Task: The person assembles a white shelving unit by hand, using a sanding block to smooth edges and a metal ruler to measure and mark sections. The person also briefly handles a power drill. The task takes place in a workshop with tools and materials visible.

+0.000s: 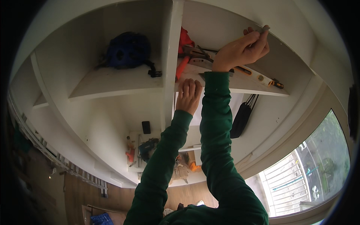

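My right hand (243, 48) is raised at the upper right, in front of the tool shelf. Its fingers are closed in a pinch around a small greyish piece (264, 29), too little of which shows to name. A thin yellow edge (240, 38) appears behind that hand. Lower and to the left, my left hand (189, 95) rests with its fingers over the front edge of the shelf (240, 90), holding nothing visible. Behind my right wrist lie a spirit level (258, 76), a hand saw (198, 56) and a red item (184, 39).
A vertical divider (170, 56) separates the tool shelf from one with a blue helmet (128, 50). A black pouch (242, 120) hangs under the tool shelf. Below are power tools (149, 147) and a black box-like item (146, 127). A window (311, 172) is at right, a ladder (90, 182) at left.
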Demonstrator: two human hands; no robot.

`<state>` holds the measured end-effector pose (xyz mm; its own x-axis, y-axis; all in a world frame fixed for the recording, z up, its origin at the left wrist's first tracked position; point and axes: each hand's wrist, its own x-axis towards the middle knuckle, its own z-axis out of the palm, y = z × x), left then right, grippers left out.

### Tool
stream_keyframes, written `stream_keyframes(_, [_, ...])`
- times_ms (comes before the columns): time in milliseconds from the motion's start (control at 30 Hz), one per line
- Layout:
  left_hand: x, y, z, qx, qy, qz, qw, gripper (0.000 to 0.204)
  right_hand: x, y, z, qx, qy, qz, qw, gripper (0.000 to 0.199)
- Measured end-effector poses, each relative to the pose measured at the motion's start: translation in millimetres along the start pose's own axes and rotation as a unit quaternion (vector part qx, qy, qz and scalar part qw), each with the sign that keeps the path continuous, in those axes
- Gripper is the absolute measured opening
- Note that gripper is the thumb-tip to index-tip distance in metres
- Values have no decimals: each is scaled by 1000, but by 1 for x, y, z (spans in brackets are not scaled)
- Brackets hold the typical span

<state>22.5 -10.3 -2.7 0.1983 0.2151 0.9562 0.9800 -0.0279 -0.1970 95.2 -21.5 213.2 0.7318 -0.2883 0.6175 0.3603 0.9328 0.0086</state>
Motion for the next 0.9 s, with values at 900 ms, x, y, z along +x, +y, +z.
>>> stream_keyframes(900, [-2,-3,2,9,-2,11,1000,40,-46,-53,-64,58,-153,2,986,32])
